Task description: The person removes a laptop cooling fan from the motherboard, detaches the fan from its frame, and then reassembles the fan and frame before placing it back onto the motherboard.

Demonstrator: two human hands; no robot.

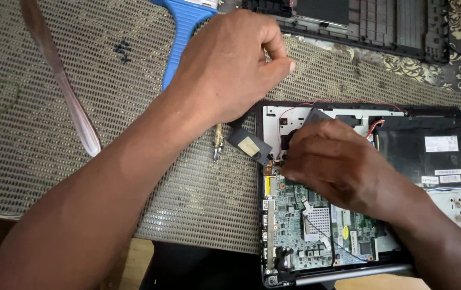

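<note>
An opened laptop base (458, 115) lies at the right on a woven mat, its green circuit board (295, 215) exposed. My right hand (338, 161) rests on the board's upper part, fingertips curled down at the fan corner; what they touch is hidden. My left hand (230, 59) hovers as a closed fist above the laptop's top left corner, with nothing visible in it. Just below it, a small black piece with a tan pad (249, 146) sticks out over the laptop's left edge, and a thin metal tool tip (217, 145) lies on the mat.
A blue-handled tool (185, 32) and a long metal blade (64, 80) lie on the woven mat (107, 134), with several small black screws (122, 49) between them. Another black laptop casing (381, 27) sits at the top. A black module (418, 150) fills the laptop's right side.
</note>
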